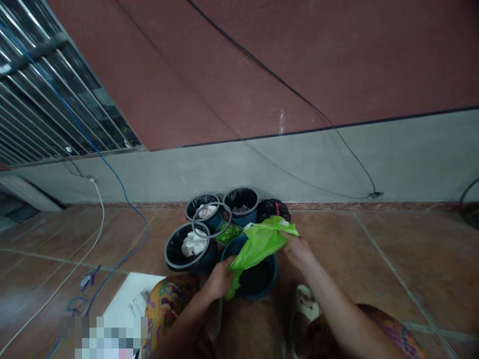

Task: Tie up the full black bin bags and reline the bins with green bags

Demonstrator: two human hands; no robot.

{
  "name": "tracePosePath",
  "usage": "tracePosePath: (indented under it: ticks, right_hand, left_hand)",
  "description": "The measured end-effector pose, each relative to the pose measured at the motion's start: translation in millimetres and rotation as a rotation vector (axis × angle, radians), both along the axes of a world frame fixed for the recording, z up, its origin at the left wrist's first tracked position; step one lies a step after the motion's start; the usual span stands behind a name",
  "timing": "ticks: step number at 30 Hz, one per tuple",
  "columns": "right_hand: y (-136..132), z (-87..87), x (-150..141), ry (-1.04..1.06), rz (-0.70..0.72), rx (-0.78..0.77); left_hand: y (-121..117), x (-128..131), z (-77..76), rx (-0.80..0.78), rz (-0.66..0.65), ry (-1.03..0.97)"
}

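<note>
Both of my hands hold a bright green plastic bag [258,244] stretched over a dark blue bin [254,284] on the tiled floor. My left hand [220,279] grips the bag's lower end at the bin's near-left rim. My right hand [297,249] pinches the bag's upper end above the bin's right side. The bin's inside looks dark.
Three more bins with black liners stand behind: one with white waste [190,247], two at the back [204,207] [241,202]. A grey ring [211,219] rests on them. A tied black bag [273,209] sits by the wall. Cables [101,209] trail left; white paper [130,299] lies near my knee.
</note>
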State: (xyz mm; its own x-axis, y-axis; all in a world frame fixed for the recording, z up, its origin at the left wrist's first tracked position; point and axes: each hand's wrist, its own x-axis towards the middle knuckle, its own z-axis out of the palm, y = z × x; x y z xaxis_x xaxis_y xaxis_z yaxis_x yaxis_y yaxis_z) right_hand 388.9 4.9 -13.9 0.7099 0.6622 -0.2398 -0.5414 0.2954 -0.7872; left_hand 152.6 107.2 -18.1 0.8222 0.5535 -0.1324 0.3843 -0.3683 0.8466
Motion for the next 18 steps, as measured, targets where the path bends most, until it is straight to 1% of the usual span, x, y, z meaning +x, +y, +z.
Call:
tracePosePath:
  ticks: [2,3,5,8,11,14,16,17,18]
  right_hand:
    - [-2,1.1,13,0.031,-0.054,0.022]
    - [-3,1.6,17,0.029,-0.075,0.027]
    - [-7,2.4,21,0.012,-0.113,0.029]
    - [-12,2.8,20,-0.033,-0.149,0.04]
    - [-13,-0.9,13,-0.079,-0.127,0.036]
    - [-12,-12.2,-5,-0.16,-0.012,-0.023]
    - [-13,-22.5,-20,-0.298,0.123,-0.125]
    - [-14,-27.4,-28,-0.393,0.206,-0.187]
    - [-15,-31.6,-36,-0.493,0.29,-0.247]
  left_hand:
    - [14,-8,-22.4,-0.037,0.125,0.05]
    - [20,-10,-31.6,-0.032,0.176,0.075]
    - [28,-10,-45.0,0.011,0.262,0.181]
    - [32,1,-55.1,0.084,0.371,0.376]
    - [30,16,-59.5,0.103,0.449,0.47]
    - [26,31,-59.6,0.125,0.499,0.504]
    - [23,40,-57.6,0.125,0.539,0.451]
    - [21,44,-56.9,0.077,0.57,0.4]
    - [20,48,-56.8,-0.03,0.615,0.339]
